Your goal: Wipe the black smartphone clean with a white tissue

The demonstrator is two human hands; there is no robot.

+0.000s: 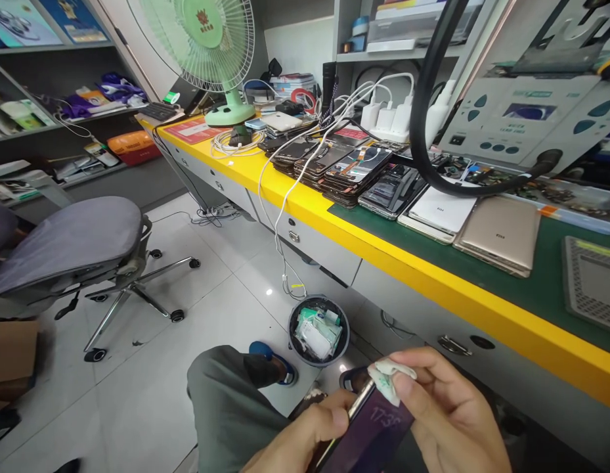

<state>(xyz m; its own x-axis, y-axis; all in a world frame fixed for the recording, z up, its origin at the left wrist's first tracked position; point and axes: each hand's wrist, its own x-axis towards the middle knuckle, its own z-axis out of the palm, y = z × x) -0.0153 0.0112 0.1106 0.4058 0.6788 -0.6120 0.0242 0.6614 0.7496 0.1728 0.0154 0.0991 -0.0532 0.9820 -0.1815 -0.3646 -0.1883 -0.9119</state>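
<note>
My left hand [309, 430] is closed around the long edge of a smartphone [366, 433], low in the head view. The phone is tilted, and its dark purple screen shows the time in pale digits. Pinched between the thumb and fingers of my right hand [450, 407] is a crumpled white wipe [389, 380] with green specks. That wipe touches the phone's top corner and edge. The lower part of the phone runs out of the frame.
A yellow-edged workbench [383, 256] carries stacks of phones [354, 161], a green fan [230, 105], chargers [391, 118] and a soldering station [521, 118] with a black hose [417, 131]. Below stands a waste bin [347, 328]. A grey swivel chair [78, 236] is at left.
</note>
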